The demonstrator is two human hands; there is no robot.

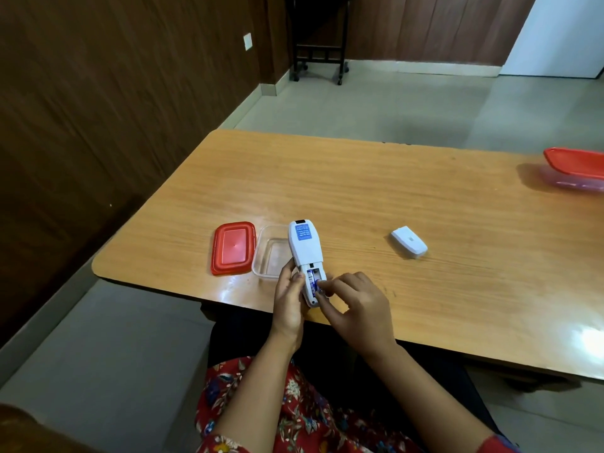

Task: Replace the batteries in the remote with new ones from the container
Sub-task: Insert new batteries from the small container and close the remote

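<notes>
1. While the left hand [289, 297] wraps the white plastic remote [306, 253] back-up above the near edge of the wooden table [392, 197], its long axis runs away from the person.
2. The right hand [354, 302] pinches narrowly at a blue-labelled battery [314, 284] in the open bay, lying along that axis.
3. The clear plastic container [269, 253] just left looks empty.

We see a wooden table [376, 191] with rounded corners. On it lie a red lid [232, 248], a clear container [269, 253] just beside it, a white battery cover [409, 246] well apart to the right, and a red-lidded box [575, 170] at the far right edge.
</notes>
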